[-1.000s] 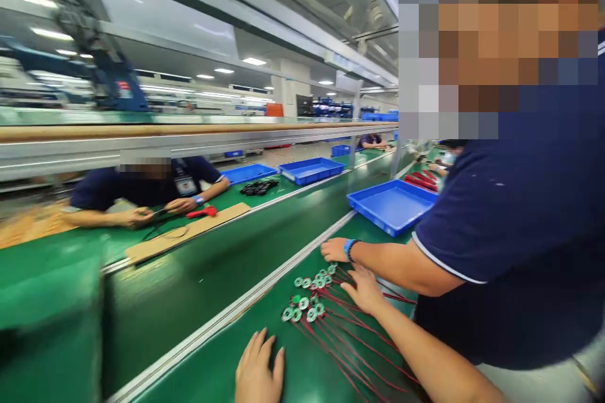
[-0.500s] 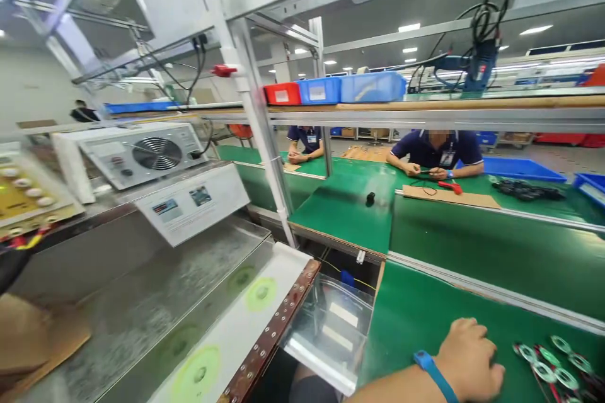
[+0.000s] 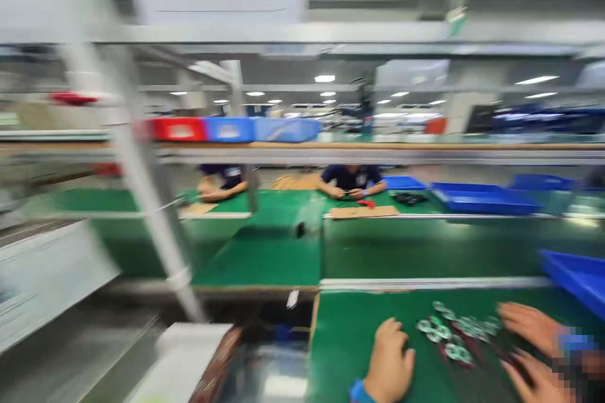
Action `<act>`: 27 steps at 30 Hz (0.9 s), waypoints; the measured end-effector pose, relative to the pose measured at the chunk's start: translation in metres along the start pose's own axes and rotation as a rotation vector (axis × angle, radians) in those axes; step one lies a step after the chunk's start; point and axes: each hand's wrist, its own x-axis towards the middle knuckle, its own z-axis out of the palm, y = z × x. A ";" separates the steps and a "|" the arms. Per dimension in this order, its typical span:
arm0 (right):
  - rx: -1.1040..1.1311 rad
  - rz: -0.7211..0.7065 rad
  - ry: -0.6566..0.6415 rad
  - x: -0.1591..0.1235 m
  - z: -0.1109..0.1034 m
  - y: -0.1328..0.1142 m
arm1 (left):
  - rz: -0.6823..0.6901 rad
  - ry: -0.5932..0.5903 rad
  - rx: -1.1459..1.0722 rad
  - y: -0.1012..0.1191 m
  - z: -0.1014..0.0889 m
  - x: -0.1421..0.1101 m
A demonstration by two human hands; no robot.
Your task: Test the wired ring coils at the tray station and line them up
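My left hand (image 3: pixel 390 359), a blue band at its wrist, is over the green work surface (image 3: pixel 350 321). Its fingers are bent and its thumb stands apart, with nothing seen in it. Right of it lies a loose group of small ring-shaped parts (image 3: pixel 457 352), pale with some green, with dark and reddish wires trailing off. At the right edge are two blurred hands, an upper hand (image 3: pixel 532 327) by a blue band and a lower hand (image 3: pixel 536 381), both beside the wires. Whether the lower one is my right hand I cannot tell; pixelation covers the wrist area.
A blue tray (image 3: pixel 576 280) stands at the right. A slanted post (image 3: pixel 151 214) rises at the left, by a clear plastic box (image 3: pixel 283 384). Across the green tables sit a co-worker (image 3: pixel 352 179) and another person (image 3: pixel 224 179). Red bin (image 3: pixel 179 129) and blue bins line the shelf.
The view has swung right and blurred. More of the ring-shaped parts show, and two hands now appear at the right edge. My left hand remains beside the parts, its thumb still apart.
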 end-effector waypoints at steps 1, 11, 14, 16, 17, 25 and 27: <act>-0.027 0.052 0.073 -0.012 -0.020 0.020 | 0.002 0.004 -0.008 -0.006 0.001 0.003; -0.018 0.175 0.114 -0.031 -0.044 0.022 | 0.270 0.191 0.048 -0.045 0.023 0.017; -0.020 0.174 0.104 -0.034 -0.044 0.025 | 0.271 0.223 0.043 -0.046 0.025 0.017; -0.029 0.174 0.109 -0.034 -0.044 0.027 | 0.274 0.208 0.027 -0.047 0.026 0.018; -0.035 0.173 0.112 -0.034 -0.044 0.028 | 0.268 0.196 0.020 -0.047 0.027 0.019; -0.096 0.078 0.142 -0.038 -0.033 0.048 | 0.080 0.050 -0.040 -0.012 0.002 0.011; -0.102 0.043 0.154 -0.034 -0.026 0.060 | 0.051 0.033 -0.044 -0.003 -0.005 0.011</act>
